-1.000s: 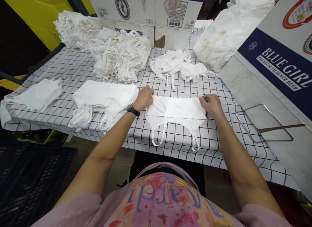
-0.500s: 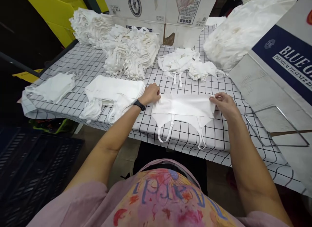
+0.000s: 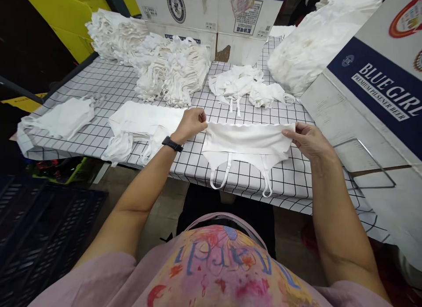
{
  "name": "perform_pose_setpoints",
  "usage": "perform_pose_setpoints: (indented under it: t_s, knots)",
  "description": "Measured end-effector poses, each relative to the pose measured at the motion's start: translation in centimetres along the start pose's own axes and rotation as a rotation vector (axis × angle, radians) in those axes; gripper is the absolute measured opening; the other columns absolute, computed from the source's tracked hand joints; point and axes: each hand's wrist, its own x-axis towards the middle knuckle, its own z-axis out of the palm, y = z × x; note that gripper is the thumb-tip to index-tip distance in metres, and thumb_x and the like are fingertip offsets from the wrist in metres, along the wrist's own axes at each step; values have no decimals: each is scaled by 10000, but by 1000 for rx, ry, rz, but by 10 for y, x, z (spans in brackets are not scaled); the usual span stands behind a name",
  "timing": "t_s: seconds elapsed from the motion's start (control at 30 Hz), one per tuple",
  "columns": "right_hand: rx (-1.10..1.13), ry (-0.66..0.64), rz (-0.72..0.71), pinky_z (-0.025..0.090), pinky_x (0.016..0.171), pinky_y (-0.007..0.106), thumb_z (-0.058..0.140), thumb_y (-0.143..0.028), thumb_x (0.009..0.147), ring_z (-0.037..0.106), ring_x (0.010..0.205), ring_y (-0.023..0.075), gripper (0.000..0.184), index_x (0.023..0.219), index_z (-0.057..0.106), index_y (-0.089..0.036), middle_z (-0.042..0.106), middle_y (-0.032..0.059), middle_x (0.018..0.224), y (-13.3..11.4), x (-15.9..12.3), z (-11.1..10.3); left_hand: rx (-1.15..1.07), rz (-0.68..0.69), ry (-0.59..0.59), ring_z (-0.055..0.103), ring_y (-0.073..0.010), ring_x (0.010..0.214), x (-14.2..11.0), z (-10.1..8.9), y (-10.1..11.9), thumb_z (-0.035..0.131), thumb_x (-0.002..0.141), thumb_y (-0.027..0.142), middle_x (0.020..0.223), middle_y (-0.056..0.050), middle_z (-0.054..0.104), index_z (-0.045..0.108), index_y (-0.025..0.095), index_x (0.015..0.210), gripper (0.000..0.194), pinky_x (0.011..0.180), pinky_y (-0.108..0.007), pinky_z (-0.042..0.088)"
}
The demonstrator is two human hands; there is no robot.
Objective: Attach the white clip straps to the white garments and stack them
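The white strappy top (image 3: 247, 142) lies with its long axis left to right, straps (image 3: 228, 165) toward the person (image 3: 227, 272). Left hand (image 3: 193, 122) and right hand (image 3: 306, 140), apart, pinch its far corners.

Garment (image 3: 247, 142) is at the near edge of the table (image 3: 105, 76), between the left hand (image 3: 194, 121) and right hand (image 3: 306, 140). Just left there's a folded stack (image 3: 141, 115), with a little pile (image 3: 64, 120) further left. Behind the garment: loose pieces (image 3: 237, 80), a heap (image 3: 174, 67) to their left, a bunched bundle (image 3: 303, 52) to their right. One carton (image 3: 204, 16) on the far side, another box (image 3: 356, 109) on the right. Crate (image 3: 49, 228) sits below, near left.
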Motion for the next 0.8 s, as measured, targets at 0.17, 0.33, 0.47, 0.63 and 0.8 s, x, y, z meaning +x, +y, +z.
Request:
perform_pose_setpoints:
  t_s: [0.17, 0.33, 0.47, 0.63, 0.8]
  knots:
    - [-100, -9, -76, 519, 722, 288, 937, -325, 656, 628, 774, 140, 322, 839, 723, -170, 699, 37, 851, -25, -12, -3, -114, 83, 32, 623, -160, 743, -3, -2, 8, 578, 710, 104, 783, -25, 695, 650, 162, 791, 123, 725, -308, 511]
    - [-214, -17, -85, 459, 650, 265, 972, -406, 606, 573, 717, 125, 415, 752, 656, -181, 648, 5, 768, -34, -16, 2, 4, 181, -220, 638, -223, 1008, 10, 31, 17, 573, 834, 147, 1100, -106, 687, 687, 148, 1084, 275, 879, -359, 516]
    - [-183, 11, -49, 480, 664, 272, 1003, -429, 537, 588, 728, 141, 472, 732, 651, -182, 654, 11, 762, -33, -23, 4, 148, 130, -353, 547, -321, 1221, 24, 56, 19, 598, 812, 122, 1260, -147, 594, 677, 173, 1113, 315, 971, -451, 458]
    - [-182, 9, -10, 495, 657, 273, 1008, -454, 507, 598, 708, 145, 496, 745, 665, -186, 668, 7, 748, -29, -30, -2, 125, 57, -338, 593, -317, 1061, 33, 63, 14, 627, 714, 71, 1006, -101, 651, 650, 161, 883, 194, 950, -496, 409]
    - [-174, 33, -2, 518, 698, 297, 1001, -445, 502, 636, 760, 177, 489, 811, 735, -175, 724, 38, 817, -25, -28, -4, 14, 39, -254, 610, -262, 951, 29, 53, 9, 654, 681, 102, 882, -54, 650, 616, 160, 698, 71, 916, -449, 425]
